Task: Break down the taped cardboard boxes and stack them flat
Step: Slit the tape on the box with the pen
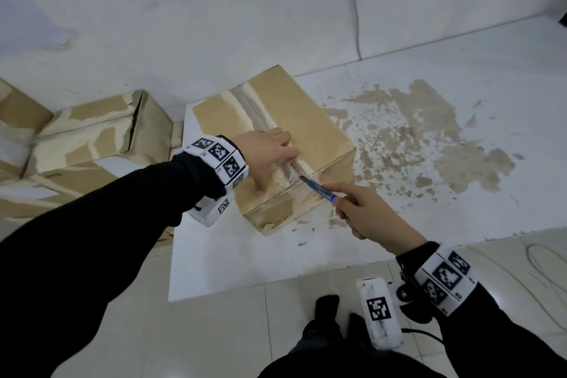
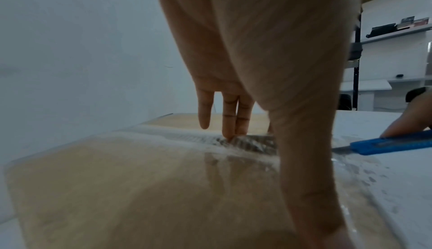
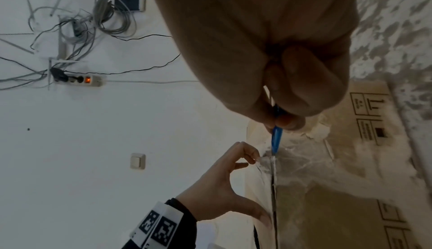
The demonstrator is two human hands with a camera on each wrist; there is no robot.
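Observation:
A taped cardboard box [image 1: 288, 113] stands on a white table [image 1: 233, 261], with a clear tape seam [image 1: 260, 113] running along its top. My left hand [image 1: 267, 153] rests flat on the box top, fingers spread, fingertips [image 2: 228, 134] pressing beside the seam [image 2: 187, 136]. My right hand [image 1: 365, 212] grips a blue utility knife [image 1: 319, 189]; its blade tip sits at the near end of the seam. The right wrist view shows the knife [image 3: 277, 136] entering the tape where the flaps meet [image 3: 273, 179], with the left hand [image 3: 224, 193] beside it.
Other worn cardboard boxes [image 1: 92, 138] sit to the left beyond the table edge. The table [image 1: 414, 132] has a patch of torn brown residue at right. A cable [image 1: 356, 9] runs down the wall. A power strip [image 3: 79, 81] and cable tangle show in the right wrist view.

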